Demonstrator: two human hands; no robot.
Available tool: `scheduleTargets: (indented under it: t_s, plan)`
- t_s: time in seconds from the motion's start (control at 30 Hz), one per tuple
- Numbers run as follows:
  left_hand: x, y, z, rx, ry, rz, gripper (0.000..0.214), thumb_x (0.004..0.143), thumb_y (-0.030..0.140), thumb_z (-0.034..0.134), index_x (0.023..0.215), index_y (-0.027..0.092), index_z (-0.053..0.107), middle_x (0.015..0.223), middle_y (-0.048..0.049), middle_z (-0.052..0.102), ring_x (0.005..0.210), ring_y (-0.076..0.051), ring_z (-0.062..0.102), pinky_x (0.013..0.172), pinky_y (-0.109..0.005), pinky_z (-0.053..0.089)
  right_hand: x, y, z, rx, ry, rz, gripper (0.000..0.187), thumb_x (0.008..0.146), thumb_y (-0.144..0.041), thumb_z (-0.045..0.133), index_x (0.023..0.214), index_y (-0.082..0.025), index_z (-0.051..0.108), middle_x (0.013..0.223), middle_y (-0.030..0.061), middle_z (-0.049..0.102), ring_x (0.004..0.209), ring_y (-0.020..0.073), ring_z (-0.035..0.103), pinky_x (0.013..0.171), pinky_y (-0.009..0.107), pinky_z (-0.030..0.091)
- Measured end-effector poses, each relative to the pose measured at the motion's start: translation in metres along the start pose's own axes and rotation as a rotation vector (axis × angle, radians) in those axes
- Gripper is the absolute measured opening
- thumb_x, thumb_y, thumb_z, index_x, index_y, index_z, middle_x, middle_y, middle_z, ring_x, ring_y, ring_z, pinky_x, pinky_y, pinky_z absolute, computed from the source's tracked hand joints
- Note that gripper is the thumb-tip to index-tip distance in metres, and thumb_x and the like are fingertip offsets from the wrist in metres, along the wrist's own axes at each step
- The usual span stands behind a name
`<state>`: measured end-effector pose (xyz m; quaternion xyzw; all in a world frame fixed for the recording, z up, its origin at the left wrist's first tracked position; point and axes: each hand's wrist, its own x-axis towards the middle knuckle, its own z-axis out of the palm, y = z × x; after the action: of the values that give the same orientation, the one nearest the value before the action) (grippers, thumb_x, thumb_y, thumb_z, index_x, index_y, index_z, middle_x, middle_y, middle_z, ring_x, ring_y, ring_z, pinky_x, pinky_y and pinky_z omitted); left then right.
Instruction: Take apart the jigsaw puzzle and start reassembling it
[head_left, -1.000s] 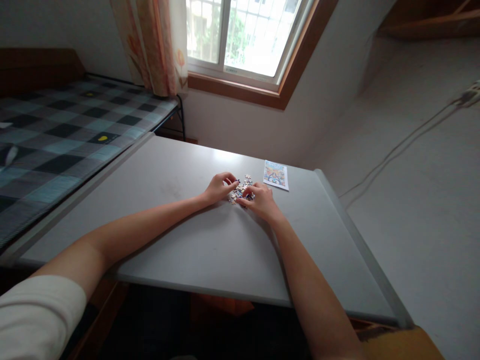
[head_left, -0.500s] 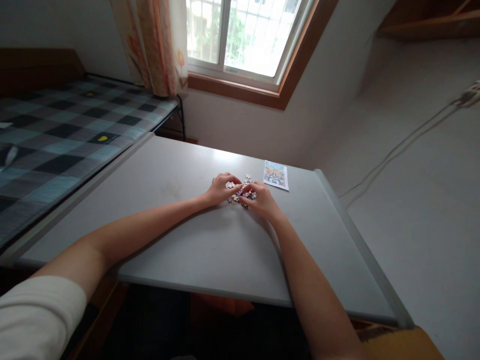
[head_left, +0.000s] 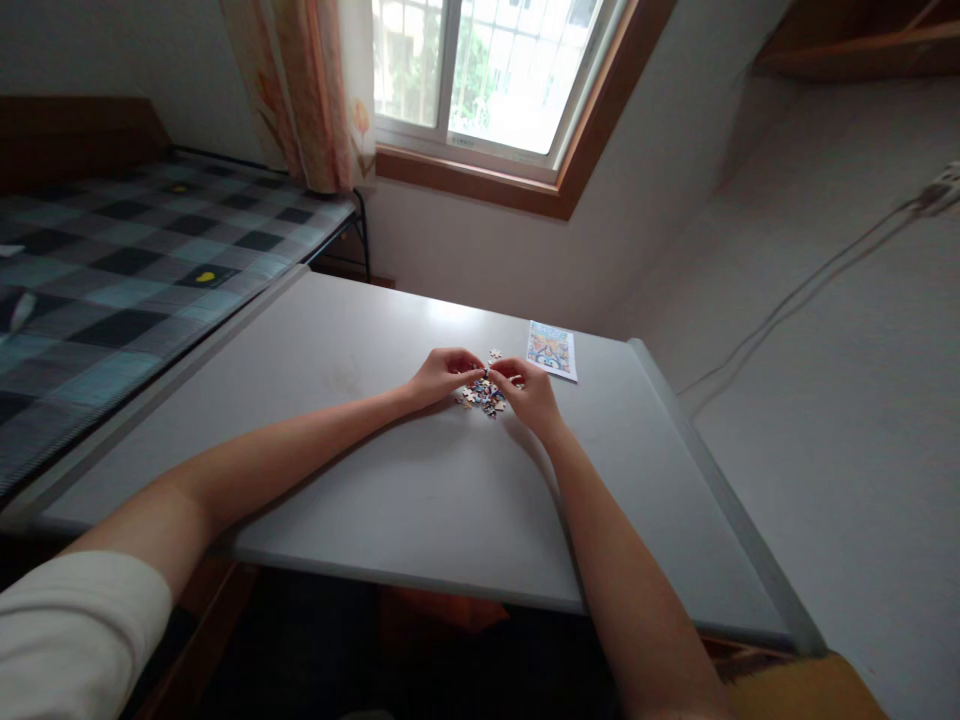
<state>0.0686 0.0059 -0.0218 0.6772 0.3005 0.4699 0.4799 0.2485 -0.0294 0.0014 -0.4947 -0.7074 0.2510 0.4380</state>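
Note:
A small heap of jigsaw puzzle pieces lies on the grey table, some with the pale backing up and others showing coloured print. Over its far side, my left hand and my right hand meet fingertip to fingertip. Between the pinched thumbs and fingers is a small dark puzzle piece, which both hands grip. One pale piece rests just beyond the fingers. To the right of it, a printed picture sheet lies flat.
The grey table has raised edges along its left and right sides. A bed with a checked mattress stands at the left. Behind the table are a curtain and a window. A cable hangs along the right wall.
My right hand has lifted slightly away from the heap, and its fingertips now meet those of my left hand around a piece. More of the heap shows below the hands.

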Motion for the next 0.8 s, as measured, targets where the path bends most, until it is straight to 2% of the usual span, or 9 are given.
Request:
scheduleTargets:
  t_s: [0.27,0.53,0.63,0.8]
  plan:
    - [-0.002,0.003,0.002,-0.047,-0.029,-0.028,0.042,0.066,0.048,0.077,0.081,0.01,0.066,0.072,-0.0046,0.068,0.063,-0.013,0.064,0.062,-0.027,0.054,0.001,0.007,0.003,0.164,-0.01,0.076,0.023,0.076,-0.04,0.066,0.079,-0.018,0.062,0.069,0.0023,0.065,0.062,0.0155,0.061,0.06,0.029,0.048]
    - [-0.003,0.001,0.005,0.191,-0.001,0.051,0.032,0.075,0.042,0.069,0.083,0.011,0.068,0.076,-0.0048,0.069,0.063,-0.011,0.061,0.059,-0.023,0.05,-0.001,0.002,0.005,0.078,0.026,0.083,0.016,0.076,-0.033,0.062,0.079,-0.017,0.062,0.067,0.0022,0.064,0.06,0.0143,0.059,0.056,0.026,0.045]
    - [-0.003,0.001,0.006,0.203,0.006,0.053,0.031,0.076,0.041,0.068,0.084,0.011,0.068,0.077,-0.005,0.069,0.064,-0.011,0.062,0.059,-0.023,0.05,-0.003,-0.002,0.004,-0.042,0.056,0.016,0.012,0.078,-0.029,0.059,0.079,-0.017,0.062,0.068,0.0026,0.064,0.061,0.0143,0.058,0.06,0.027,0.045]
    - [-0.004,0.005,0.007,0.13,0.005,0.033,0.031,0.075,0.042,0.069,0.079,0.011,0.065,0.075,-0.0048,0.068,0.061,-0.011,0.062,0.057,-0.023,0.051,-0.006,-0.01,0.004,-0.32,0.06,-0.214,0.01,0.081,-0.023,0.055,0.079,-0.018,0.063,0.075,0.0044,0.063,0.067,0.0155,0.056,0.067,0.029,0.044]
